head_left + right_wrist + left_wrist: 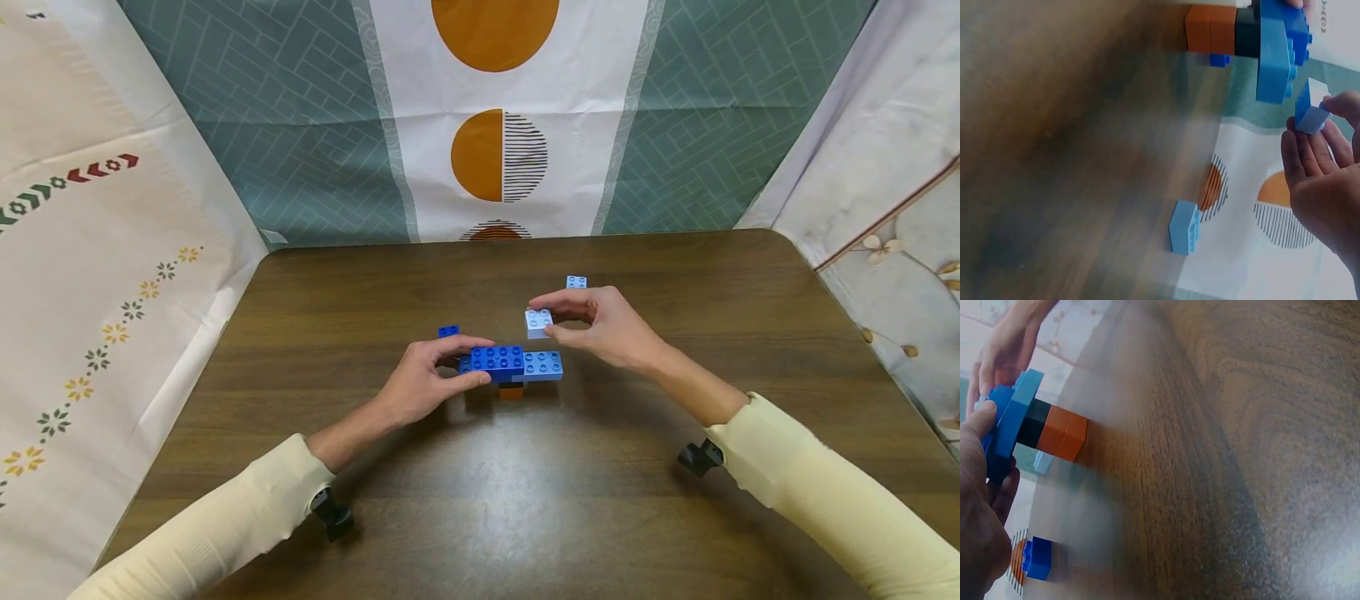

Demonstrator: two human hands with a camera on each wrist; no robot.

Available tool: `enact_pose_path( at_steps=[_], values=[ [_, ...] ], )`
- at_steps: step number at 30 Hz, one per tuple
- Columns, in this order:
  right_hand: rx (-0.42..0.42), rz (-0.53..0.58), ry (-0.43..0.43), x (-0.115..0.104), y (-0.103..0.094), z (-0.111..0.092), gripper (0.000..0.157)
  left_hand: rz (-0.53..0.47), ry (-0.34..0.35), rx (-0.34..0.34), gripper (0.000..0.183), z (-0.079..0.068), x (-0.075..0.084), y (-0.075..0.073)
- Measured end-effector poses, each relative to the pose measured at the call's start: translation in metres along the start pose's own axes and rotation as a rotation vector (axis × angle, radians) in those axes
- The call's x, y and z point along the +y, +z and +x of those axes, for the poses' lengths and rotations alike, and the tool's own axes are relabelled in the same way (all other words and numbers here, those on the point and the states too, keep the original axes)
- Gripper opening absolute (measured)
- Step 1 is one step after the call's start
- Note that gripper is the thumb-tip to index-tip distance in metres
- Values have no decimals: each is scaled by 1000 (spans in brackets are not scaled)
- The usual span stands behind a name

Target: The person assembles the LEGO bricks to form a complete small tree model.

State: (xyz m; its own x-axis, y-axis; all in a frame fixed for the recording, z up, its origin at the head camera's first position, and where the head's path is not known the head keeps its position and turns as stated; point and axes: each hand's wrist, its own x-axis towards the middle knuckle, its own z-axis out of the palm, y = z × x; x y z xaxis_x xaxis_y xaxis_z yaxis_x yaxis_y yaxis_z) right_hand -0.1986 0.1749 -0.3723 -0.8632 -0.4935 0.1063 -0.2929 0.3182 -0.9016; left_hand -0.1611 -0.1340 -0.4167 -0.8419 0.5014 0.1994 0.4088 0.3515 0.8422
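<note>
A stack of toy building bricks stands on the table, with orange bricks [1210, 30] at the bottom and a blackish brick [1033, 422] above them. Light blue studs of a wider brick [543, 365] show at the right of the upper layer. On top sits a dark blue brick [498, 361], which my left hand [420, 379] grips at its left part, thumb in front and fingers behind. My right hand [611, 329] pinches a pale blue square brick [538, 323] between thumb and fingers. That brick is in the air, apart from the stack, behind its right end.
A loose dark blue brick [448, 331] lies behind my left hand. Farther back, a light blue brick [576, 282] is partly hidden by my right hand. The wooden table [360, 292] ends at a hanging patterned cloth [300, 167].
</note>
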Motion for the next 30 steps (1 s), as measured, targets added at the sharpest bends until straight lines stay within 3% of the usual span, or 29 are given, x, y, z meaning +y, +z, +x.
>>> enact_pose_path(
  at_steps=[12, 30],
  values=[
    [-49, 40, -20, -6, 15, -24, 39, -7, 2, 7, 38, 0, 0, 1],
    [-47, 22, -37, -3, 24, -32, 39, -24, 2, 3, 38, 0, -1, 1]
  ],
)
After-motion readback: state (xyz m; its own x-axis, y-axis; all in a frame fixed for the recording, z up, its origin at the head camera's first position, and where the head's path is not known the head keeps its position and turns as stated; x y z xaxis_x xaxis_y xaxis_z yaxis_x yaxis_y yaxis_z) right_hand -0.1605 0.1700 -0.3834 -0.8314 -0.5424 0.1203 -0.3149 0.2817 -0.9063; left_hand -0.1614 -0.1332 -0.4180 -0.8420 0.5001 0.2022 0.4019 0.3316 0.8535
